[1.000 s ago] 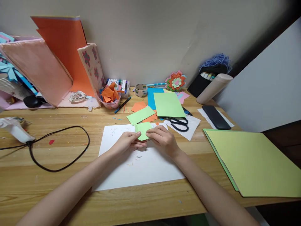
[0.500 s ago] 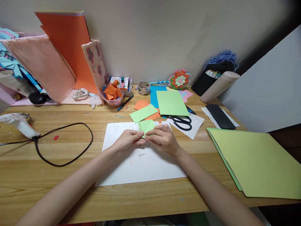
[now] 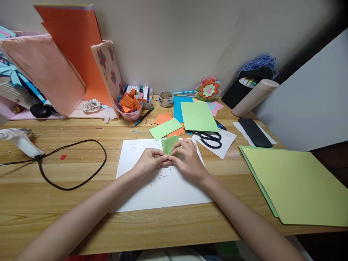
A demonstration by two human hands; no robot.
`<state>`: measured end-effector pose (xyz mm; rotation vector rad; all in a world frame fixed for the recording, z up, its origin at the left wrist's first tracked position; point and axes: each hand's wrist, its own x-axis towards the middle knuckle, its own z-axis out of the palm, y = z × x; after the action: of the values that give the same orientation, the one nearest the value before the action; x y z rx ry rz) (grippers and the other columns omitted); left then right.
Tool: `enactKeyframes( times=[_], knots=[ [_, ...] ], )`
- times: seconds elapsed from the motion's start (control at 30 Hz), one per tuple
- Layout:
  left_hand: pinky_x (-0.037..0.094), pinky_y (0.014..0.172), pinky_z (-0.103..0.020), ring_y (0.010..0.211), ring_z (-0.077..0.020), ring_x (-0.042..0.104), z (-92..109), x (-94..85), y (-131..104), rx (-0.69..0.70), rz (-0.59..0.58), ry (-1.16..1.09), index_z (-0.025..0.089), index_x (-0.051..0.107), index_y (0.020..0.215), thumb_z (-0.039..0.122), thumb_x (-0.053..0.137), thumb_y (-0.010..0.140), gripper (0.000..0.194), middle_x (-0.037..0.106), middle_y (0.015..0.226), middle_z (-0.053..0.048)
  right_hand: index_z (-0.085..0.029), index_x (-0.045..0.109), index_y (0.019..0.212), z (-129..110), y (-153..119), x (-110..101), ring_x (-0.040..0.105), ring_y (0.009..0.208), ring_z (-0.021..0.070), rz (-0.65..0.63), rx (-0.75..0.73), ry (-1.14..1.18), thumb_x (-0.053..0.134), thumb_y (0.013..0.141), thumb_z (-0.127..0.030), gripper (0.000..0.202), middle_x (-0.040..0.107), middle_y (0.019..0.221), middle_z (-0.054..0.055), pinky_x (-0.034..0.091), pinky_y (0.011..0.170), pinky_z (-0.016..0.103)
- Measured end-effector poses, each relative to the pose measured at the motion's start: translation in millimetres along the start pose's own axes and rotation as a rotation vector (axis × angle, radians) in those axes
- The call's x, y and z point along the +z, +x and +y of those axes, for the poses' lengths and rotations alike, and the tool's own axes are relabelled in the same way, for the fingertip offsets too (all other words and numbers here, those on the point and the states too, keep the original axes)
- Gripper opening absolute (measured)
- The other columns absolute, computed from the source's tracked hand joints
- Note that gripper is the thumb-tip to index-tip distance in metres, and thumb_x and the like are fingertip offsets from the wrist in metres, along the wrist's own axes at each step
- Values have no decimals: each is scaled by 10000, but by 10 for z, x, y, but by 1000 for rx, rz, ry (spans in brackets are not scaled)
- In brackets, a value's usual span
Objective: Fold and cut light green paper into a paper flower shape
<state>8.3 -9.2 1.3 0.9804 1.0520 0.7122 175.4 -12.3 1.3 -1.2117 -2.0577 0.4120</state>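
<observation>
A small green paper piece [image 3: 169, 144] with a crease is held up over the white sheet [image 3: 163, 195]. My left hand [image 3: 150, 160] pinches its lower corner from the left. From the right, my right hand [image 3: 188, 156] pinches the same piece near its bottom, thumb and fingers close to the left fingertips. Just behind the hands lie a green paper strip [image 3: 165, 129] and a larger green sheet [image 3: 199, 116]. Black-handled scissors [image 3: 211, 140] lie partly under that sheet, on white scrap paper.
A glue gun [image 3: 21, 142] with a looped black cable [image 3: 67, 189] lies left. A bowl of orange scraps [image 3: 130, 105], tape roll [image 3: 165, 99] and paper flower [image 3: 208, 89] stand at the back. Right are a black phone-like object [image 3: 255, 132] and yellow-green sheets [image 3: 299, 185].
The small green piece has tilted more upright and now shows a fold and a darker face. My right hand's fingers have shifted and spread slightly around it. The view has moved a little.
</observation>
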Motion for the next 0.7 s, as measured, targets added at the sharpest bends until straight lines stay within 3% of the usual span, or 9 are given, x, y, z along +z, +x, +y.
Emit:
enactKeyframes(
  times=[0.17, 0.3, 0.43, 0.57, 0.7],
  knots=[
    [251, 445, -199, 457, -67, 466, 19, -5, -11, 6, -38, 7, 90, 665, 682, 404, 701, 655, 317, 616, 538, -31, -215, 636, 615, 15, 1, 16, 461, 888, 217, 58, 113, 85, 720, 692, -225, 114, 589, 842, 24, 368, 835, 413],
    [295, 467, -207, 530, -100, 546, 13, -33, -10, 5, -70, 9, 87, 675, 743, 399, 693, 676, 320, 672, 643, -77, -214, 662, 594, 50, 9, 49, 480, 953, 224, 98, 254, 237, 745, 649, -264, 112, 552, 907, 39, 398, 849, 406],
    [333, 492, -215, 612, -138, 611, 2, -58, -6, -15, -100, -1, 89, 660, 726, 395, 692, 684, 310, 697, 715, -115, -179, 672, 612, 110, 17, 80, 521, 960, 218, 24, 409, 498, 753, 610, -354, 193, 502, 944, 66, 484, 657, 298],
    [329, 480, -213, 587, -127, 608, 2, -58, -1, -5, -108, 41, 92, 651, 710, 397, 672, 703, 305, 697, 711, -111, -171, 671, 593, 142, 14, 102, 528, 918, 199, 36, 446, 529, 760, 586, -366, 215, 495, 913, 55, 480, 642, 277],
    [402, 532, -243, 684, -187, 655, 14, -17, -11, -7, -63, 52, 94, 647, 711, 371, 734, 623, 304, 706, 750, -128, -164, 654, 572, 125, 9, 110, 527, 774, 155, 50, 469, 523, 758, 587, -353, 216, 485, 853, 32, 468, 612, 272]
  ],
)
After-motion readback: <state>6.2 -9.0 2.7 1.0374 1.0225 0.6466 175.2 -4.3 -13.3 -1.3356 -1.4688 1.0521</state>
